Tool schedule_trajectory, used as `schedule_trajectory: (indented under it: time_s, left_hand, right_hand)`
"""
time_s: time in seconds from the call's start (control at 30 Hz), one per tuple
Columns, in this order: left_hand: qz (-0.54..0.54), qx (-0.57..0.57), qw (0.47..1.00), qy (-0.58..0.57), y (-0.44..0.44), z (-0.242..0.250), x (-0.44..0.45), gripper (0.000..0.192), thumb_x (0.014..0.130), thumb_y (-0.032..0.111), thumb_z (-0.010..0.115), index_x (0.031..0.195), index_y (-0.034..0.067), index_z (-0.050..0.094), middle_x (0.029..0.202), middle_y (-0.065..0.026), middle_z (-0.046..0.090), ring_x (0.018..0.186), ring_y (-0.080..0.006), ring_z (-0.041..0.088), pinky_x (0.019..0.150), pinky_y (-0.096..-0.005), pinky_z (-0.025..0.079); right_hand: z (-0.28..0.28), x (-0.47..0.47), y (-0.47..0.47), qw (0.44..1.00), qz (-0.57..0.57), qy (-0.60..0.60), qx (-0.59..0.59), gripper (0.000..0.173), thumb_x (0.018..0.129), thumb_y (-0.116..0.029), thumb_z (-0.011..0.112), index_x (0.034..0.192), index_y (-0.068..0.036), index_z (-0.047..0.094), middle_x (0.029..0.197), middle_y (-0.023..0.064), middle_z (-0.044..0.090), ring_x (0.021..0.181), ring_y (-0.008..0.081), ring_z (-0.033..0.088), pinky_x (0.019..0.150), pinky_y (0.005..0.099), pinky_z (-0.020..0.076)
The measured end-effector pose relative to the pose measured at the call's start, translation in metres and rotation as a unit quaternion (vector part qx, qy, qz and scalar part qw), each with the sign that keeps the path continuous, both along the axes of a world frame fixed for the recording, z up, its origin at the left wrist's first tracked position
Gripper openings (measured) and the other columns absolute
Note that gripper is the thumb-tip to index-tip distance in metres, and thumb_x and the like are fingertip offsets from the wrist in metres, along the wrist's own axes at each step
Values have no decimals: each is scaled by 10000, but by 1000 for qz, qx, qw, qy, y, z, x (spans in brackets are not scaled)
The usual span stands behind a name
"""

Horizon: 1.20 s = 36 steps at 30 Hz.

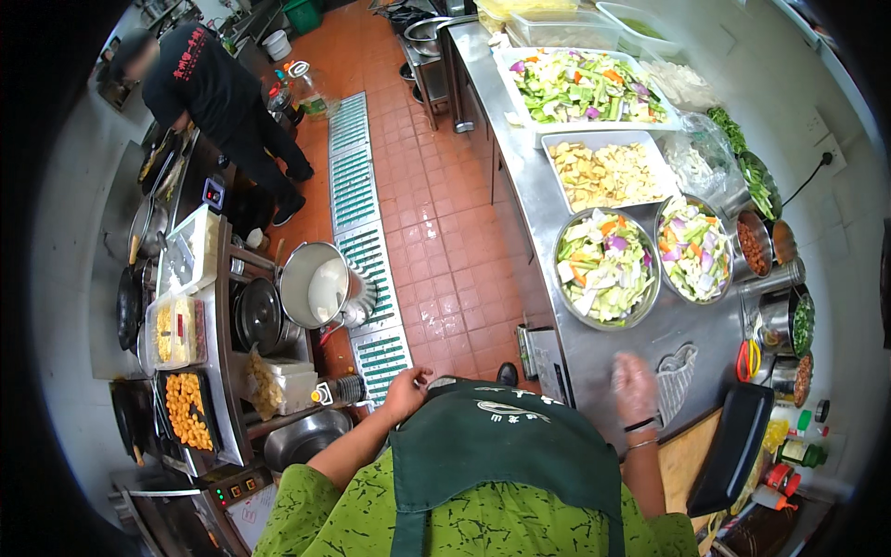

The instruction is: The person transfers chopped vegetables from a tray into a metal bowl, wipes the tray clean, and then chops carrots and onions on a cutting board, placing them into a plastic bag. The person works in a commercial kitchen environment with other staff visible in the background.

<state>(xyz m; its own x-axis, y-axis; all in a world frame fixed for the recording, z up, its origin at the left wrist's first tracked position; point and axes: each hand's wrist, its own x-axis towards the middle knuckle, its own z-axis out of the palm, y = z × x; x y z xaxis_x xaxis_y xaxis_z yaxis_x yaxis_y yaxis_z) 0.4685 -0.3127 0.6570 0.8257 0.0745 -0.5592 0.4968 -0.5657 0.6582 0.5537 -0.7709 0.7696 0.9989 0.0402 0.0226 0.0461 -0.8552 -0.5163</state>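
My left hand (407, 393) is bare and hangs beside the dark green apron (501, 445), its fingers curled loosely with nothing seen in them. Over the steel counter (592, 369) is my right hand (635, 386), in a clear plastic glove and slightly blurred; whether its fingers hold anything cannot be told. A striped cloth (676, 379) lies just to its right. Beyond that hand stand two steel bowls of chopped mixed vegetables (607, 268) (695, 249). Farther off are a white tray of sliced pale food (605, 174) and a larger white tub of mixed vegetables (592, 87).
Red-and-yellow scissors (748, 358), a black tray (731, 449) and a wooden board (686, 463) lie at the right. A tall steel pot (317, 285) stands left of the tiled aisle (445, 264). A co-worker (216, 104) bends over the stove side at the upper left.
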Motion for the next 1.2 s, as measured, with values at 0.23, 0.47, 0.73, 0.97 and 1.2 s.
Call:
schedule_trajectory:
  time_s: [0.23,0.47,0.73,0.97,1.2]
  left_hand:
    - [-39,-44,982,-177,-21,2,184,393,824,-99,568,1189,22,649,1108,-121,704,894,-213,706,772,-311,572]
    - [-109,-23,951,-287,-42,5,415,361,838,-10,602,1195,27,639,1112,-170,672,959,-293,685,832,-384,558]
    - [-186,63,910,-366,-72,-2,604,431,840,143,713,1243,53,590,1175,-192,600,1068,-391,613,927,-460,517]
    - [-235,-9,904,-357,-55,-21,637,200,880,172,705,990,29,619,925,-160,606,847,-349,635,729,-452,520]
    - [2,-103,902,-419,-41,35,672,166,903,110,735,962,10,615,883,-100,568,703,-197,557,645,-331,481]
  right_hand:
    - [-38,9,39,984,-12,164,64,145,981,-226,579,1062,-145,669,864,164,715,790,421,685,667,517,541]
    - [-67,22,33,924,-118,309,192,229,959,-285,626,997,-60,616,803,183,692,748,395,679,650,477,508]
    - [-45,44,77,924,-220,306,70,402,899,-352,678,1173,-59,701,1198,203,695,1082,404,651,893,449,516]
    - [-60,36,91,917,-247,310,-50,429,908,-397,650,1205,-91,701,1202,173,701,1128,400,628,940,479,500]
    - [-52,47,97,890,-230,383,-93,404,930,-338,597,1240,-93,681,1244,160,687,1159,378,618,981,471,488]
